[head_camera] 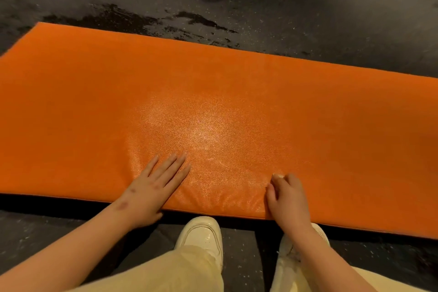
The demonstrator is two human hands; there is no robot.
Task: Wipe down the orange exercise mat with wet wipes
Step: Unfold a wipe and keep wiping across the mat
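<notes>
Orange and faintly pebbled, the exercise mat (237,83) lay flat on a dark speckled floor (320,7). It filled the middle of the view. Its long axis ran from left to right, with the far-left corner tilted slightly away and the right end running out of view. A shiny, damp-looking patch (189,130) sat near the middle of the mat, just beyond both hands.

The left hand (151,189) rested palm down on the mat at its near edge. Its fingers (170,166) were straight and held close together, pointing away and a little to the right, toward the shiny patch. The right hand (288,197) rested on the same near edge, to the right of the left hand and apart from it. Its fingers were curled in under the knuckles. No wipe showed in it, and anything beneath the palm was hidden.

Both hands were at the near long edge, so nearly all of the mat lay ahead of the fingertips and out to either side. The wide stretch to the right was probably closer to the right hand, and the left end to the left hand.

Below the mat's edge were two pale shoes (201,234) and light trousers (189,270). Beyond the far edge, dark wet-looking marks (194,19) spread across the floor.
</notes>
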